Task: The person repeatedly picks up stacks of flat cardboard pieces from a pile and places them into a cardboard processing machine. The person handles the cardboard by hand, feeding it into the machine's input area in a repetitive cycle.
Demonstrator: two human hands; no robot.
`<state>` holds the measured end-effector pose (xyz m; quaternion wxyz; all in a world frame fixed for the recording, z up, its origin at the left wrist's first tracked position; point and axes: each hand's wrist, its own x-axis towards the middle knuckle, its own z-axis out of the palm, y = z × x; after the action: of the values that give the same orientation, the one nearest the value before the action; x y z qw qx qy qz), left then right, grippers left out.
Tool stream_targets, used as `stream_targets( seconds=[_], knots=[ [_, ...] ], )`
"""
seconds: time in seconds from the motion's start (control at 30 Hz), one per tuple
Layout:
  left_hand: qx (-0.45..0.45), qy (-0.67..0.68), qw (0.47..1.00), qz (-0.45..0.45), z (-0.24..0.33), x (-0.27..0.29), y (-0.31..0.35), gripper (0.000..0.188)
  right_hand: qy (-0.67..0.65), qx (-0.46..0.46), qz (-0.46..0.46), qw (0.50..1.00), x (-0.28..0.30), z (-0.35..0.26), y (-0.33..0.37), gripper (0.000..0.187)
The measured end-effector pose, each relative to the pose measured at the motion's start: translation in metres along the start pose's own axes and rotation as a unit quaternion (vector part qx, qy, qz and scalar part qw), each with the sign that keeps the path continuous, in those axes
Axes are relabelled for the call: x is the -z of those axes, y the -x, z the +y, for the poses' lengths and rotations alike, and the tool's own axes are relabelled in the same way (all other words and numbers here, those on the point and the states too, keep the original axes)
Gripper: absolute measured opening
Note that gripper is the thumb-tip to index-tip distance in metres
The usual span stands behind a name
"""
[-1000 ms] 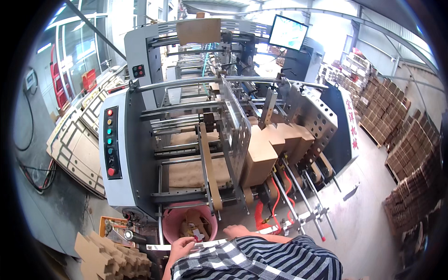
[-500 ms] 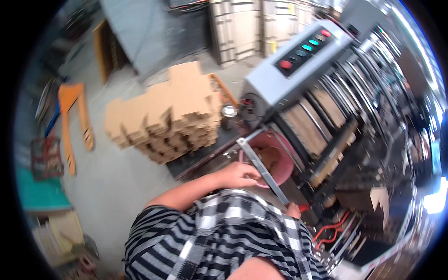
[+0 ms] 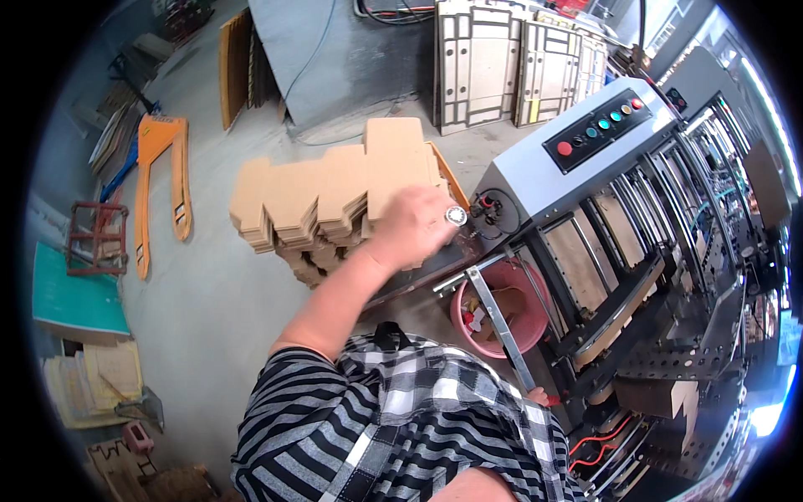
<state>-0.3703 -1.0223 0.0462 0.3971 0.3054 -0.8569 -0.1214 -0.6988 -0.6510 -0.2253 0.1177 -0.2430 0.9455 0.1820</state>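
A stack of brown die-cut cardboard blanks (image 3: 335, 180) rests on a dark low platform, with notched edges facing me. My left hand (image 3: 416, 224) is over the stack's right end, smeared by motion. Its fingers do not show clearly, nor whether they touch the cardboard. A round shiny metal piece (image 3: 456, 216) is just beside that hand. Only part of my right hand (image 3: 537, 396) shows, at the near end of a flat metal bar (image 3: 502, 322) and beside a small red part (image 3: 553, 401). The rest of it is hidden behind my clothing.
Below the bar stands a pink bucket (image 3: 539, 330) with scraps inside. A grey machine with a button panel (image 3: 598, 130) and rollers fills the right. An orange pallet jack (image 3: 161, 138) stands on the left floor. Framed boards (image 3: 477, 67) lean at the back.
My left hand has gone from the bucket's rim, forward to the cardboard stack. My right hand stays by the bar's end. The whole view has shifted.
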Motion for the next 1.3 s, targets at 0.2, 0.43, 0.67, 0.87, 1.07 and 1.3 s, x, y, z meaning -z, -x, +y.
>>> stream_targets(
  seconds=[0.2,0.43,0.67,0.87,1.07,1.3],
  knots=[
    [0.157,-0.234,0.958,-0.051,-0.093,0.006,-0.025,0.049,-0.031,0.013,-0.041,0.999,0.034,-0.004,0.017,0.038],
    [0.224,-0.249,0.919,-0.209,-0.139,-0.034,-0.049,0.080,-0.041,0.043,-0.114,0.992,0.056,-0.001,0.019,0.041],
    [0.244,-0.294,0.896,-0.225,-0.125,-0.047,-0.043,0.075,-0.028,0.021,-0.008,0.999,0.031,-0.006,0.022,0.038],
    [0.240,-0.290,0.900,-0.219,-0.117,-0.045,-0.040,0.072,-0.017,0.019,0.013,1.000,0.023,-0.005,0.024,0.036],
    [0.250,-0.283,0.898,-0.225,-0.118,-0.044,-0.038,0.072,-0.010,0.026,0.010,1.000,0.029,-0.002,0.026,0.039],
    [0.259,-0.283,0.882,-0.274,-0.104,-0.039,-0.046,0.072,-0.006,0.034,-0.001,0.999,0.027,-0.004,0.025,0.047]
  ],
)
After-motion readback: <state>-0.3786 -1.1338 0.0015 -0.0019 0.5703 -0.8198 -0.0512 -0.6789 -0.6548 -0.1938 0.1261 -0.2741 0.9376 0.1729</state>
